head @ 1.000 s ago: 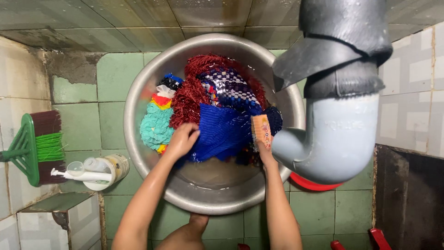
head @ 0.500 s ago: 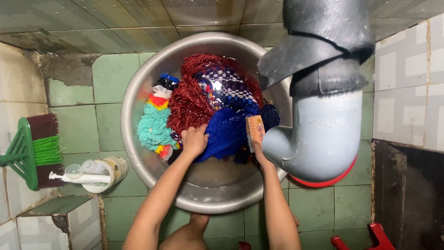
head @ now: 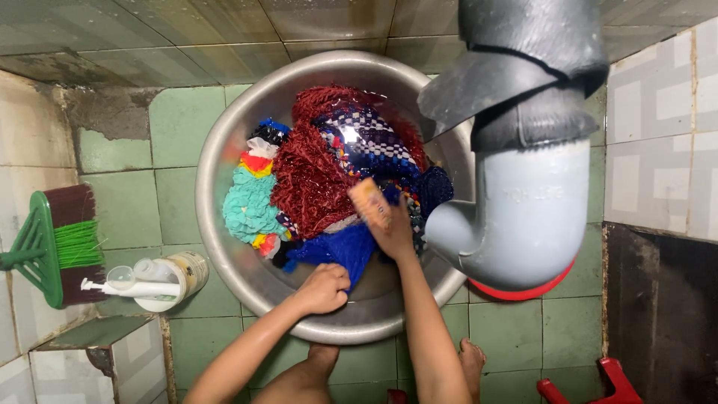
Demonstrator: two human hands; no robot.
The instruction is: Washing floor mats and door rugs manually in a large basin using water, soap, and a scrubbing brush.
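A large steel basin (head: 224, 150) on the green tiled floor holds wet mats: a dark red shaggy one (head: 310, 176), a blue and white checked one (head: 366, 142), a teal one (head: 250, 206) and a blue one (head: 340, 251). My left hand (head: 323, 289) is closed on the lower end of the blue mat near the basin's front wall. My right hand (head: 393, 232) holds a wooden scrub brush (head: 369, 200) against the pile in the middle of the basin.
A thick grey drain pipe (head: 523, 164) hangs over the basin's right side, with a red bowl rim (head: 523, 288) under it. At the left lie a green broom head (head: 52, 243) and a pump bottle with a jar (head: 153, 280). A red stool (head: 606, 381) sits at bottom right. My feet are below the basin.
My left hand pulled the blue mat down toward the basin's front edge. My right hand moved the brush left onto the middle of the pile.
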